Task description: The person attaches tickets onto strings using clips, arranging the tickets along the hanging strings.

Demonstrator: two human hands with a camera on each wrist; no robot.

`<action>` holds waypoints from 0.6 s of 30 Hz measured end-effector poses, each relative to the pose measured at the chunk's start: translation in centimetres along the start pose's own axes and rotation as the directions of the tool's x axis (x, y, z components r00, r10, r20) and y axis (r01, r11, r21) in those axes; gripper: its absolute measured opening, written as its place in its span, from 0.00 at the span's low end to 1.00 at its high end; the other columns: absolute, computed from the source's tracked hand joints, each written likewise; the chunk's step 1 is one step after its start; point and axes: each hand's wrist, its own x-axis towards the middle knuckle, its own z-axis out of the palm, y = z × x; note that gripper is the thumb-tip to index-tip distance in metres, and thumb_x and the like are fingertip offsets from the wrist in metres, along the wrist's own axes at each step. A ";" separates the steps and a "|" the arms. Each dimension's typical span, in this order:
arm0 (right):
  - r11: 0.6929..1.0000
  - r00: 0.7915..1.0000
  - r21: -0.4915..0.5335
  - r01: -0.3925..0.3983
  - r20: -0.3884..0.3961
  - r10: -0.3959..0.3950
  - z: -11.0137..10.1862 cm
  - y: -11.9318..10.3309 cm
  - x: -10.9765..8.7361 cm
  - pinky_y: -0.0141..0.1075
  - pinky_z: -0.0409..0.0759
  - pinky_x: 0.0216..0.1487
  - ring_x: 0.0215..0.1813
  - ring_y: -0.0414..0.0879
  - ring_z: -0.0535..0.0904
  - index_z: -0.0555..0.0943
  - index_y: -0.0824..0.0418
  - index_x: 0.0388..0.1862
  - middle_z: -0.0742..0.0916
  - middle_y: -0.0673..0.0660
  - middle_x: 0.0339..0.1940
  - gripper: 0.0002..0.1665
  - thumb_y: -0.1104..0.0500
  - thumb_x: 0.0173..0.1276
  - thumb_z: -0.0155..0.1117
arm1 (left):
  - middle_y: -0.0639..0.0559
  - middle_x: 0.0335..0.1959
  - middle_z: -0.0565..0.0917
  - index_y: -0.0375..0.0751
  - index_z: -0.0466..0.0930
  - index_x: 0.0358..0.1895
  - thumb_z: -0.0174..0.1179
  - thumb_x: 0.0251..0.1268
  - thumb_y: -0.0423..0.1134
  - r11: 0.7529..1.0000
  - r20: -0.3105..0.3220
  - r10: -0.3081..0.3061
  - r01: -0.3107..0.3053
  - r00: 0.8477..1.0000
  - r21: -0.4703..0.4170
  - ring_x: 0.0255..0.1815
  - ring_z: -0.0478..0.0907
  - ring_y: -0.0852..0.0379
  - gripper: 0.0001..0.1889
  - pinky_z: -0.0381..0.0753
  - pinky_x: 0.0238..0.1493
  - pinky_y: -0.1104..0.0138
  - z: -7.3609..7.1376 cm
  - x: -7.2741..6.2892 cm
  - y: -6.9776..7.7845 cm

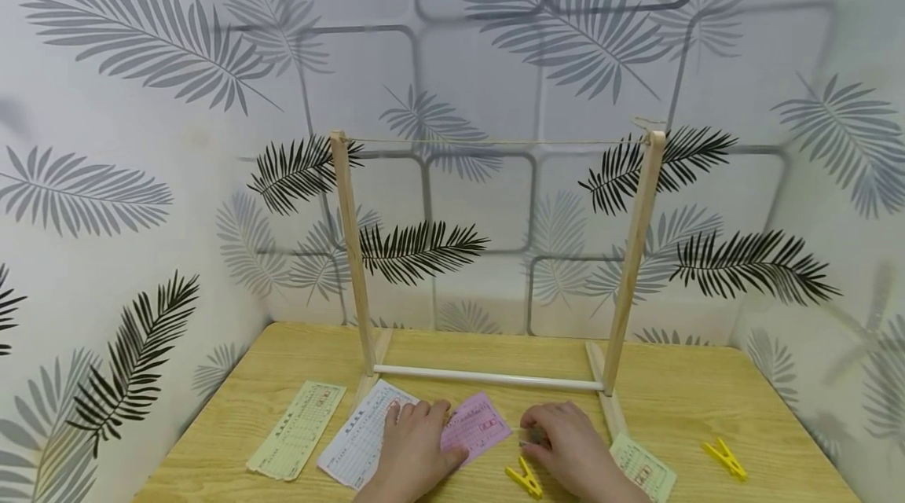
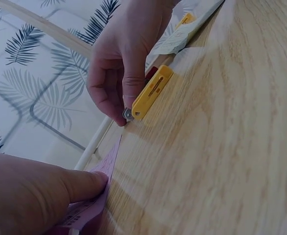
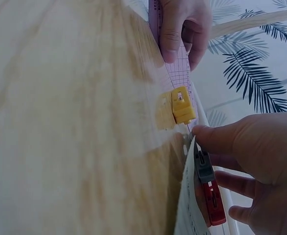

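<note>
At the near middle of the surface, my left hand pinches the pink slip between thumb and fingers; my right hand, partly closed, straddles a grey and red clip, but whether it grips I cannot tell; a yellow clip lies beside it, a white slip near the left

Nothing is legible; print on the paper slips (red marks included) is too small.
</note>
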 end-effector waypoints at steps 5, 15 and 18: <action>1.000 1.000 0.014 -0.018 0.016 0.018 0.1 0.1 0.2 0.57 0.79 0.62 0.56 0.50 0.83 0.90 0.52 0.53 0.90 0.45 0.48 0.18 0.56 0.66 0.86 | 0.47 0.47 0.84 0.41 0.88 0.59 0.83 0.58 0.59 1.000 0.011 -0.005 0.005 1.000 -0.029 0.55 0.80 0.38 0.32 0.65 0.72 0.28 0.0 0.1 -0.1; 1.000 0.999 0.016 0.008 0.034 -0.008 0.0 0.3 0.4 0.54 0.82 0.56 0.50 0.45 0.84 0.90 0.53 0.56 0.90 0.43 0.45 0.20 0.56 0.66 0.86 | 0.51 0.43 0.87 0.47 0.85 0.49 0.85 0.54 0.53 0.995 -0.010 -0.034 0.032 0.999 -0.099 0.53 0.83 0.39 0.25 0.63 0.72 0.26 0.2 0.4 0.0; 1.000 0.999 0.029 -0.005 0.051 0.003 -0.1 0.2 0.5 0.49 0.82 0.51 0.45 0.39 0.82 0.90 0.53 0.56 0.90 0.43 0.45 0.20 0.57 0.67 0.85 | 0.49 0.47 0.91 0.46 0.86 0.56 0.86 0.55 0.49 0.991 0.000 -0.057 0.057 0.998 -0.122 0.53 0.86 0.39 0.28 0.62 0.71 0.26 0.1 0.5 0.0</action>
